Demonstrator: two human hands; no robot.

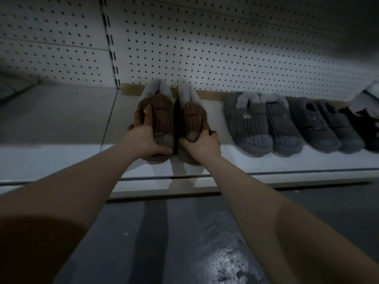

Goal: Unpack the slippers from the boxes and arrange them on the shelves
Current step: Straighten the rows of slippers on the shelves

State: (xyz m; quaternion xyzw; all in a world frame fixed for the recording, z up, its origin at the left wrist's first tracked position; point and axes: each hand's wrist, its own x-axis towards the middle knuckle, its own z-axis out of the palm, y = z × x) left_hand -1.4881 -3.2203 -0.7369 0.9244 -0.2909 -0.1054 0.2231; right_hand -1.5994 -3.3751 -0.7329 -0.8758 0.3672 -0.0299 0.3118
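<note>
Two brown slippers (162,113) on the shelf (61,119), toes gripped by both hands (143,138).

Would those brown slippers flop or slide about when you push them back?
Probably soft and light: the brown slippers have ribbed fabric and fluffy cuffs. Lying low on the shelf, they seem unlikely to roll or tip.

Ribbed, corduroy-like cloth on the brown slippers (162,119) with pale fleecy lining, ribbed knit cloth on the grey slippers (256,124) with fluffy cuffs, smooth matt white shelf (61,119), matt perforated pegboard (205,48), smooth floor (225,253) glossy in patches
</note>
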